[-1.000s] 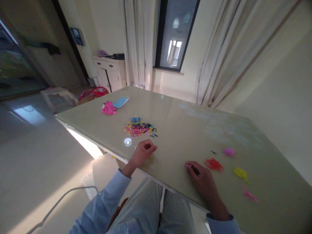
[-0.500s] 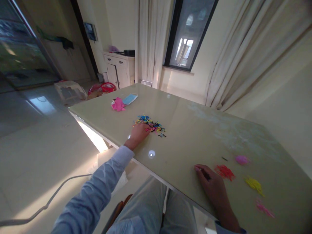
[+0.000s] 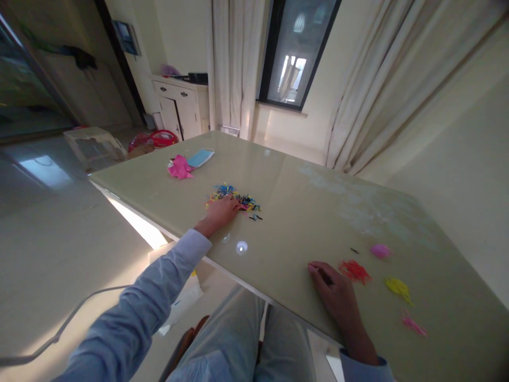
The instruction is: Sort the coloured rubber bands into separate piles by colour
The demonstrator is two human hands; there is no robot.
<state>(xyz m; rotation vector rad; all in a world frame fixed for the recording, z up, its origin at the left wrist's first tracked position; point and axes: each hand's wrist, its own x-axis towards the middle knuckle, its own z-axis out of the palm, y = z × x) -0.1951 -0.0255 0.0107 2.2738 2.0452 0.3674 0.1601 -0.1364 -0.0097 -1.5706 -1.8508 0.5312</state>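
Observation:
My left hand (image 3: 220,213) reaches across the table (image 3: 286,212) and touches a mixed pile of small coloured strands (image 3: 249,202) that look like rubber bands, in blue, yellow, black and pink. Its fingers are bent together at the near side of the pile, their tips partly hidden among the strands. Near the front edge rests my right hand (image 3: 336,294), thumb and forefinger pinched and the other fingers curled under. Anything in that pinch is too small to make out. Right beside it lies a red bunch (image 3: 355,271) of the same strands.
Farther right are a yellow bunch (image 3: 398,289), a pink bunch (image 3: 413,323), a purple-pink bunch (image 3: 380,251) and a short dark strand (image 3: 354,250). A crumpled pink wrapper (image 3: 180,167) and a blue face mask (image 3: 201,157) lie at the back left.
The whole view has shifted slightly, so things appear farther left. My left hand stays at the pile with its fingers moved a little among the strands. My right hand keeps its pose.

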